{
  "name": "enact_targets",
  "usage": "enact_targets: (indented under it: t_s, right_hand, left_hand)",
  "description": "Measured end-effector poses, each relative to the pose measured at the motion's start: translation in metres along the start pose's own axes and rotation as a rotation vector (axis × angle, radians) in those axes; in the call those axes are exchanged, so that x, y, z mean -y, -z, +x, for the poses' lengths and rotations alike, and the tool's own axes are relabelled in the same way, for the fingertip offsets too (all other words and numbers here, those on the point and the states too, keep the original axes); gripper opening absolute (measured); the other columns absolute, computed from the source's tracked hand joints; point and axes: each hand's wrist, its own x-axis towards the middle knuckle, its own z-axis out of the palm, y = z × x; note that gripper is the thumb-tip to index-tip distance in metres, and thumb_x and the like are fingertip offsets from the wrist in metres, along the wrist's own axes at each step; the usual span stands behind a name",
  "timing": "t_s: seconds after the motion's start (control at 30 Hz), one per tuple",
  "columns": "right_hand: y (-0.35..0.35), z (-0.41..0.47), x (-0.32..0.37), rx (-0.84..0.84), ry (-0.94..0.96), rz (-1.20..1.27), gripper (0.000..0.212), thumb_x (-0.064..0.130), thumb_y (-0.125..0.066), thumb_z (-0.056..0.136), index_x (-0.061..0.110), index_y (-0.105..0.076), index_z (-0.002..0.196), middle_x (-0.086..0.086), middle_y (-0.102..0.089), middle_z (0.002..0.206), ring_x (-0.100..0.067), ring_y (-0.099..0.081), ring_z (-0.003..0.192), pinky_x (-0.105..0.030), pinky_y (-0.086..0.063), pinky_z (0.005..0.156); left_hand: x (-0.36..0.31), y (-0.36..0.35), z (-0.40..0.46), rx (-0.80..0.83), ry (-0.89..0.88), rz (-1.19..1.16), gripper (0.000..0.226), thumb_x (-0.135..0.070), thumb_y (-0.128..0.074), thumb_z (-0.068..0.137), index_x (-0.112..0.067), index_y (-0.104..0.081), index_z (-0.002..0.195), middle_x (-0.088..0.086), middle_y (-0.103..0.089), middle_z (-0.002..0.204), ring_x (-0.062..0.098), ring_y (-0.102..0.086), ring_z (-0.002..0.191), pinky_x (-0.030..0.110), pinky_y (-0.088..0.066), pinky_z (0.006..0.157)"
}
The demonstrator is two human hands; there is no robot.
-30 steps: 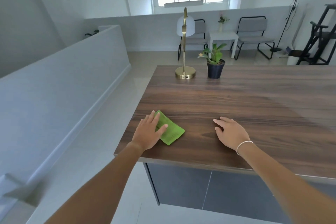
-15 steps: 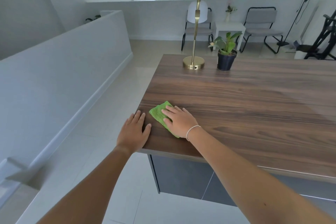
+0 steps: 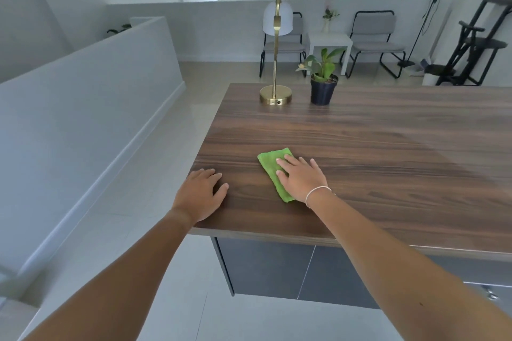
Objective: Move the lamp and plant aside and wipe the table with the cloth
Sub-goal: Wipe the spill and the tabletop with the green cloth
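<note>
Since the cloth (image 3: 273, 167) is soft, light and folded, I judge it will bunch unless pressed flat, so my right hand (image 3: 300, 178) lies spread on it, palm down, pinning rather than clenching. My left hand (image 3: 203, 194) rests open on the bare surface (image 3: 388, 152) near its left corner, holding nothing. The cloth sits near the front edge, well apart from the lamp (image 3: 276, 93) and plant (image 3: 322, 83) at the far edge. The lamp looks top-heavy on a slim stem; I would take it low, by the base. The plant I would lift by its pot. Wide open wood lies to my right; the left edge drops off close by.
</note>
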Motion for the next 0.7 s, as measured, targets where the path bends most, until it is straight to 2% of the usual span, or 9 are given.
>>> enact_targets:
  t_s: [0.13, 0.37, 0.53, 0.7]
  right_hand:
    - [0.008, -0.019, -0.056, -0.014, -0.115, 0.018, 0.049, 0.04, -0.019, 0.098, 0.031, -0.018, 0.146, 0.008, -0.012, 0.158, -0.024, -0.015, 0.145, -0.042, -0.005, 0.119]
    - [0.023, -0.07, -0.159, -0.065, -0.35, 0.017, 0.048, 0.04, -0.021, 0.098, 0.032, -0.021, 0.146, 0.008, -0.015, 0.158, -0.024, -0.018, 0.144, -0.043, -0.008, 0.118]
    - [0.031, -0.076, -0.178, -0.043, -0.338, 0.042, 0.048, 0.042, -0.025, 0.097, 0.032, -0.026, 0.144, 0.009, -0.02, 0.157, -0.024, -0.016, 0.145, -0.044, -0.007, 0.118]
    - [0.05, -0.066, -0.186, -0.199, -0.293, 0.232, 0.043, 0.036, -0.033, 0.097, 0.025, -0.041, 0.138, 0.001, -0.038, 0.15, -0.021, -0.025, 0.142, -0.044, -0.011, 0.117]
  left_hand:
    - [-0.034, -0.002, 0.015, 0.026, -0.089, 0.009, 0.053, -0.046, -0.036, 0.093, -0.016, -0.046, 0.136, 0.003, -0.042, 0.148, 0.021, -0.034, 0.138, 0.034, -0.024, 0.115]
    - [-0.086, -0.017, 0.03, 0.062, -0.139, 0.021, 0.058, -0.049, -0.038, 0.092, -0.018, -0.038, 0.141, 0.002, -0.033, 0.152, 0.022, -0.028, 0.14, 0.035, -0.024, 0.114]
    - [-0.099, -0.015, 0.035, 0.069, -0.124, 0.045, 0.058, -0.048, -0.038, 0.092, -0.018, -0.037, 0.141, 0.003, -0.032, 0.153, 0.023, -0.029, 0.14, 0.035, -0.023, 0.114]
    - [-0.11, 0.001, 0.039, 0.017, -0.091, 0.01, 0.058, -0.048, -0.039, 0.092, -0.017, -0.037, 0.141, 0.003, -0.032, 0.153, 0.023, -0.028, 0.14, 0.036, -0.023, 0.114]
